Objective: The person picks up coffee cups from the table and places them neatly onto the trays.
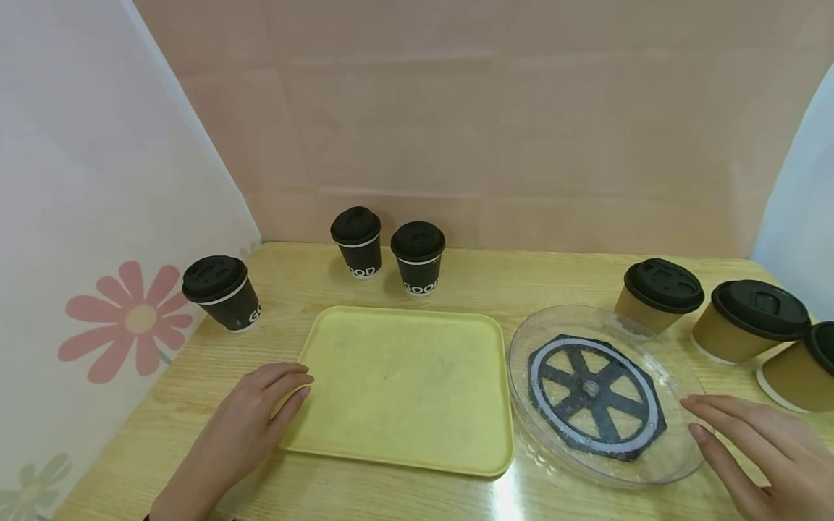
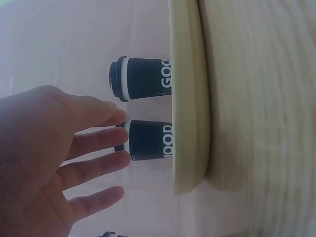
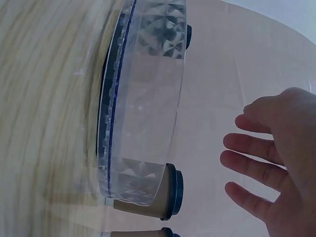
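Note:
A yellow rectangular tray [image 1: 397, 394] lies flat on the table. Over its left edge is my left hand [image 1: 250, 416], with relaxed, slightly bent fingers and nothing in its grasp. In the left wrist view that hand [image 2: 64, 158] has its fingers spread above the tray's rim [image 2: 190, 98]. Right of the tray sits a round clear plastic turntable [image 1: 589, 391] with a dark spoked base. My right hand [image 1: 762, 449] is by its right rim, fingers loosely extended; the right wrist view shows the fingers apart from the turntable wall [image 3: 148, 108].
Black lidded cups printed with white letters stand behind the tray [image 1: 418, 260] [image 1: 357, 242] and at the far left, a third black cup [image 1: 224, 293]. Several brown lidded cups, including this one [image 1: 746, 322], stand right of the turntable. A pinkish wall sheet [image 1: 482, 130] rises behind the table.

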`<state>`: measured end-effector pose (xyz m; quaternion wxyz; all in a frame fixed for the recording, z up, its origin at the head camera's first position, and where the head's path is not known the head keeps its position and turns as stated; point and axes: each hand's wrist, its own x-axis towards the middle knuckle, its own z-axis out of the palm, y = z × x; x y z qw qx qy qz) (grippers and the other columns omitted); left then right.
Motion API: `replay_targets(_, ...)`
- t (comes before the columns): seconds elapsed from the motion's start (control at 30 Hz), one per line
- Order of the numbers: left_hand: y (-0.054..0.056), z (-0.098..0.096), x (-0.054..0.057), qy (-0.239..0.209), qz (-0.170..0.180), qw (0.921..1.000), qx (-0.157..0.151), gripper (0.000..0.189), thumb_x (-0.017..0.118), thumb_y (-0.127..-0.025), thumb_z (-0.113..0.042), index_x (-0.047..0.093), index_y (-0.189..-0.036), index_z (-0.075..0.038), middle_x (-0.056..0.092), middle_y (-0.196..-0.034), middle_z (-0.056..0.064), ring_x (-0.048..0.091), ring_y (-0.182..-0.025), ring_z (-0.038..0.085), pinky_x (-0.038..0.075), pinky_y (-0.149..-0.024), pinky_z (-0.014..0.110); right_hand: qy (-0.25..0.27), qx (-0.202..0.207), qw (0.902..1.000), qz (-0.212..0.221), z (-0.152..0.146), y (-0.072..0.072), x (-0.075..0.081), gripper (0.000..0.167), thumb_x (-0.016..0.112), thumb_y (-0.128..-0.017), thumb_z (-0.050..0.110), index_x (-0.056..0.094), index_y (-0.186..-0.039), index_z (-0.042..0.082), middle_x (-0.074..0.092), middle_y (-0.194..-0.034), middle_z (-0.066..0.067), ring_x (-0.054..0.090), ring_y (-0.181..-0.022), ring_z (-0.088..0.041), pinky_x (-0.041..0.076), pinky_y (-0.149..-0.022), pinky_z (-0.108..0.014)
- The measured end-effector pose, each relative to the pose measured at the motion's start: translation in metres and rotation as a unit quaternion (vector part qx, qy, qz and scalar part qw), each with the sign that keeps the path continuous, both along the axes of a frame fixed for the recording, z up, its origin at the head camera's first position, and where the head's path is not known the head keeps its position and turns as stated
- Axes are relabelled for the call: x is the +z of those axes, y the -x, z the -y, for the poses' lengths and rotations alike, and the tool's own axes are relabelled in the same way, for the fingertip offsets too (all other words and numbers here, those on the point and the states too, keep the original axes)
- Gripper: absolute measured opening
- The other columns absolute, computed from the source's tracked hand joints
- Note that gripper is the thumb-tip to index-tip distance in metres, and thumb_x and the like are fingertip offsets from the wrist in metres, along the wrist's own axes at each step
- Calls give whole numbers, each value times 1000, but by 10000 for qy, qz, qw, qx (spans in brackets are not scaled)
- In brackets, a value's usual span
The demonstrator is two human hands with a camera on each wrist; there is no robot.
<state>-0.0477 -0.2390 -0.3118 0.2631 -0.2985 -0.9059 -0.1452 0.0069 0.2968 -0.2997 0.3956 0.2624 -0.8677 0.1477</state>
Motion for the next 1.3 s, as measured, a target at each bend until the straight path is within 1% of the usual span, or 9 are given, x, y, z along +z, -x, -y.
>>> replay_targets(0.17, 0, 0, -1, 32, -4, 10000, 91, 24, 77, -73, -3, 73, -95, -10, 71, -103, 3, 66, -98, 21, 51, -86, 36, 8, -21, 10000, 29, -2, 0, -2, 65, 44, -99, 53, 74, -84, -2, 69, -77, -16, 43, -102, 24, 37, -83, 1)
replay_targets(0.33, 0, 1, -1, 44, -64, 9999, 128, 25, 78, -73, -4, 73, -96, -11, 71, -103, 2, 66, -98, 20, 50, -86, 35, -127, -103, 9999, -49, -5, 2, -5, 64, 44, -99, 54, 75, -84, 0, 70, -77, -15, 49, -89, 19, 42, -72, -3)
replay_targets(0.5, 1, -1, -1, -12, -64, 9998, 168, 26, 79, -73, -5, 74, -98, -12, 71, -105, 1, 66, -99, 19, 50, -87, 33, -233, -228, 9995, -17, -9, 1, -4, 67, 42, -99, 55, 75, -84, -1, 70, -77, -17, 48, -87, 19, 43, -66, -4)
replay_targets(0.63, 2, -1, -1, 43, -39, 9999, 162, 27, 79, -73, -5, 73, -98, -13, 70, -105, 1, 65, -100, 19, 49, -88, 33, -263, -304, 9992, 36, -9, 0, -2, 68, 42, -98, 57, 75, -84, -1, 71, -78, -18, 53, -79, 12, 43, -66, -3)
replay_targets(0.73, 1, 0, -2, 69, -40, 9998, 181, 27, 78, -73, -5, 73, -98, -13, 70, -105, 1, 65, -99, 19, 49, -88, 34, -420, -403, 9981, 198, -6, -1, 2, 68, 40, -99, 57, 75, -85, 0, 72, -79, -17, 59, -71, 0, 44, -68, -3)
replay_targets(0.83, 1, 1, -2, 63, -43, 9998, 204, 26, 78, -73, -5, 73, -98, -13, 70, -105, 0, 65, -99, 19, 49, -87, 34, -506, -426, 9975, 261, -5, -1, 3, 69, 39, -99, 56, 75, -83, -1, 72, -79, -16, 61, -67, -6, 45, -66, -4)
replay_targets(1.03, 0, 1, -4, 59, -45, 9998, 195, 18, 74, -81, -10, 73, -98, -13, 70, -105, -1, 66, -99, 19, 49, -87, 33, -292, -224, 9993, -31, -7, 4, -4, 67, 43, -98, 56, 74, -74, 3, 70, -71, -13, 58, -62, 0, 44, -59, -4)
replay_targets(1.23, 1, 2, -4, 41, -27, 9997, 230, 23, 77, -76, -7, 73, -97, -13, 71, -103, -2, 66, -98, 17, 47, -89, 29, -116, -186, 9998, -17, -4, 6, -8, 67, 43, -99, 56, 73, -69, 4, 69, -69, -12, 58, -60, 2, 44, -57, -5)
replay_targets(1.3, 1, 2, -4, 50, -41, 9998, 205, 19, 76, -78, -9, 73, -96, -13, 71, -103, -2, 66, -97, 17, 47, -88, 29, -148, -239, 9996, 33, -3, 5, -8, 67, 43, -98, 56, 73, -68, 4, 69, -69, -12, 58, -59, 1, 44, -57, -4)
